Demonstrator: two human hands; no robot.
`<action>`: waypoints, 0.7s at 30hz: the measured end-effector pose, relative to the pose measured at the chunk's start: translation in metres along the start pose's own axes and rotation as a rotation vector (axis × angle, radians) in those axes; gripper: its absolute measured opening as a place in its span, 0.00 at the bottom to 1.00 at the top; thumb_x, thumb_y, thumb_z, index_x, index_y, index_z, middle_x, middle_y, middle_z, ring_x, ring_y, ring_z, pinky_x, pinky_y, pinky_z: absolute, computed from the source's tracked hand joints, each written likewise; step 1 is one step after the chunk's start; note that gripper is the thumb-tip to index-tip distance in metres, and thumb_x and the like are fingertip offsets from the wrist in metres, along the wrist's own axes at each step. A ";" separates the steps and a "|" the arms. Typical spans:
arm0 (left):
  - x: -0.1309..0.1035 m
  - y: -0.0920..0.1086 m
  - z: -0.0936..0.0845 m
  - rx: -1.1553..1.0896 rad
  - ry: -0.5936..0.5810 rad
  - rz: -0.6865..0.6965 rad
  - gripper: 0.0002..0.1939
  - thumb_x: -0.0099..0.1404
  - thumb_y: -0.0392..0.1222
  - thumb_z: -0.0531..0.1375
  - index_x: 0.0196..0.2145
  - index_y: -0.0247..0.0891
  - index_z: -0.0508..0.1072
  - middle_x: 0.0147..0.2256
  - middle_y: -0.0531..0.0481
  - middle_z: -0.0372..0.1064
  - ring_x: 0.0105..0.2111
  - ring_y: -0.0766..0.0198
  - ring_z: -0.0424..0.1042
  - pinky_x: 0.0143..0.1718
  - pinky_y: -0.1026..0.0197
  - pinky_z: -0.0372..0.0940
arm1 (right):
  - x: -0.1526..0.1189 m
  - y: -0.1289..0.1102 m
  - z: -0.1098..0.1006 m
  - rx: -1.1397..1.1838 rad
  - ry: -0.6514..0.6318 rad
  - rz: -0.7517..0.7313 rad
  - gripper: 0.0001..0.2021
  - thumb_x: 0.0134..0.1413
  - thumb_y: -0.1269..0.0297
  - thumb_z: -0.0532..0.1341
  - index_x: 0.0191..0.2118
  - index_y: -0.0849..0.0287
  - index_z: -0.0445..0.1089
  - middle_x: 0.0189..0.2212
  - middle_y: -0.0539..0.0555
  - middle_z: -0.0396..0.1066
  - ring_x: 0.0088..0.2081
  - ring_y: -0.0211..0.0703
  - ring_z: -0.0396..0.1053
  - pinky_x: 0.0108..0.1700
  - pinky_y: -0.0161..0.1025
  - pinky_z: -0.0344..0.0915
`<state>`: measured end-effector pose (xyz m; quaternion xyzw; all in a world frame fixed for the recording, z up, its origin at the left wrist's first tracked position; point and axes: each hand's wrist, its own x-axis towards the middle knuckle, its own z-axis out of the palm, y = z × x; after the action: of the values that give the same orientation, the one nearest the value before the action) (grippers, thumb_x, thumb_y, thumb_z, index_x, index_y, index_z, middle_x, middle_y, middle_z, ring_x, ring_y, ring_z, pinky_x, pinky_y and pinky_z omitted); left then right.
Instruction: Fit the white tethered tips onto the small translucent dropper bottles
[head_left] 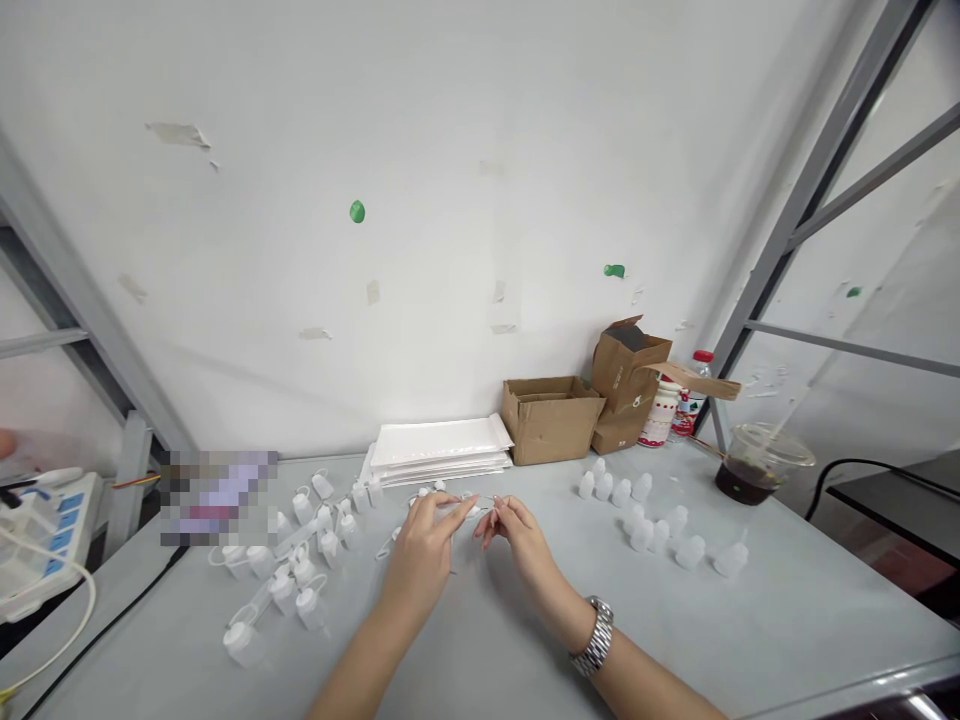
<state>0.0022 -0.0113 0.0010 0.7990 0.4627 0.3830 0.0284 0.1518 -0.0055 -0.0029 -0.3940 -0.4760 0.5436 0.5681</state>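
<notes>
Near the middle of the grey table, my left hand [427,535] and my right hand [517,530] face each other, fingers closed on a small white looped piece [474,508] between them. Its exact shape is too small to tell. Small white bottles with looped caps [283,590] stand and lie to the left of my left hand. A few small white parts [429,490] lie just beyond my left fingertips. Several translucent bottles without caps [690,551] stand on the right.
White envelopes [442,445] are stacked at the back, beside an open cardboard box [555,430] and a brown paper bag [622,390]. A plastic cup of dark drink [754,475] stands right. A power strip [56,540] with cables is at the left edge.
</notes>
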 end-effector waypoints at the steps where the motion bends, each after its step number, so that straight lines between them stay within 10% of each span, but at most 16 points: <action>1: 0.000 0.000 0.000 0.007 -0.001 0.015 0.31 0.56 0.23 0.44 0.49 0.54 0.66 0.40 0.49 0.65 0.41 0.61 0.63 0.42 0.54 0.65 | 0.000 0.002 0.000 0.006 -0.003 0.009 0.20 0.45 0.43 0.58 0.20 0.56 0.59 0.17 0.49 0.68 0.20 0.40 0.64 0.30 0.39 0.59; 21: -0.007 -0.003 0.020 -0.077 -0.203 -0.069 0.35 0.50 0.21 0.43 0.52 0.47 0.62 0.38 0.48 0.60 0.41 0.61 0.63 0.43 0.55 0.64 | 0.000 0.010 -0.004 0.023 0.043 0.070 0.18 0.44 0.46 0.58 0.20 0.55 0.58 0.16 0.48 0.67 0.20 0.41 0.64 0.32 0.41 0.60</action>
<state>0.0109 -0.0090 -0.0179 0.8156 0.4696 0.3164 0.1191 0.1536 -0.0039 -0.0131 -0.4154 -0.4433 0.5601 0.5632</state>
